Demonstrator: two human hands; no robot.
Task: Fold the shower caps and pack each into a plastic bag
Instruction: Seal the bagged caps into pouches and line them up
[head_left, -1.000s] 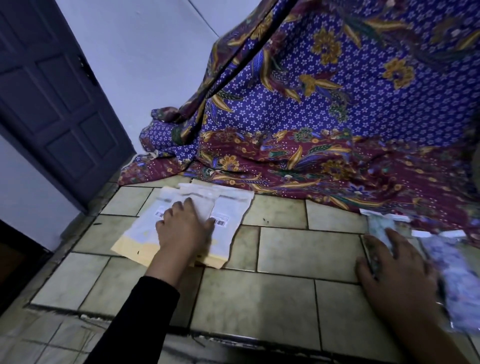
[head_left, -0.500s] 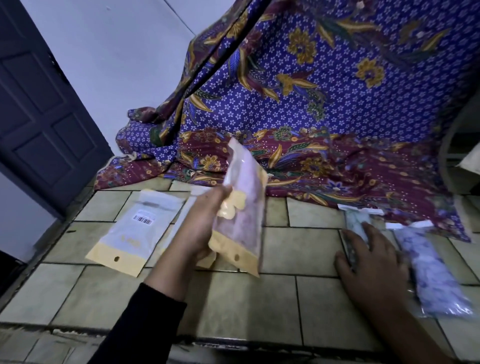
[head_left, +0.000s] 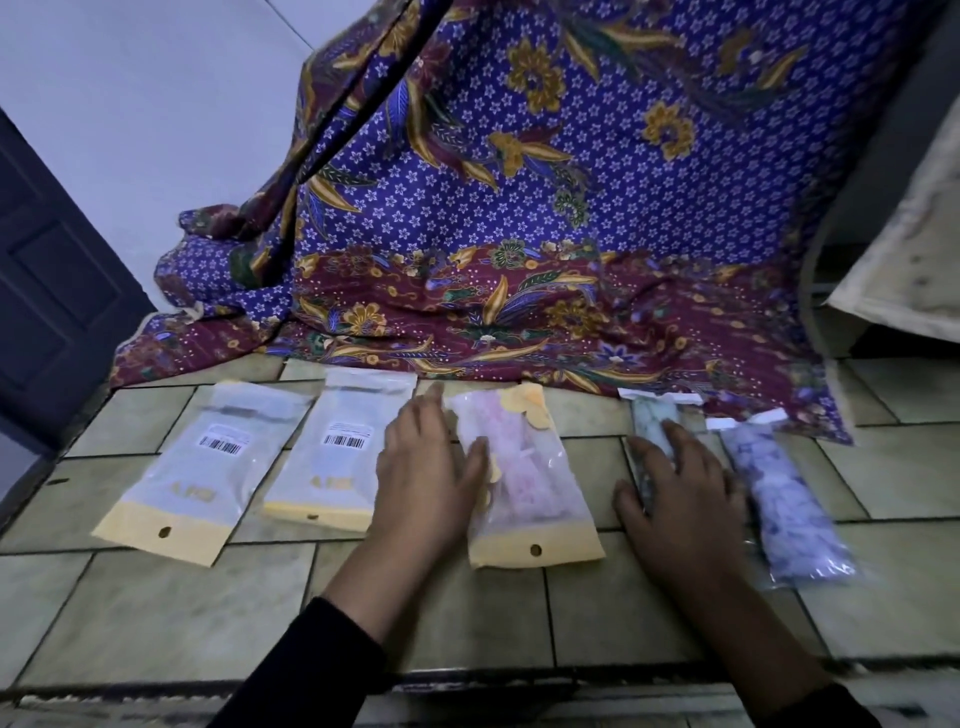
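Note:
Several packed plastic bags lie in a row on the tiled surface (head_left: 156, 613). At far left is a bag with a barcode (head_left: 208, 467), then a second barcode bag (head_left: 337, 452). A bag with a pink shower cap (head_left: 524, 478) lies in the middle. My left hand (head_left: 426, 467) rests flat with straight fingers beside and on that bag's left edge. My right hand (head_left: 675, 499) lies flat over a bag with a greenish cap (head_left: 652, 421), hiding most of it. A bag with a purple-white cap (head_left: 779, 499) lies at far right.
A purple and maroon flowered cloth (head_left: 519, 218) hangs behind the row and spreads onto the tiles. A dark door (head_left: 47, 291) stands at the left. A pale slab (head_left: 914, 244) leans at the right. The tiled surface's front edge runs below my arms.
My left hand lifted the pink-cap bag off the pile at left, carried it right and laid it flat in the row. My right hand stayed on the greenish bag.

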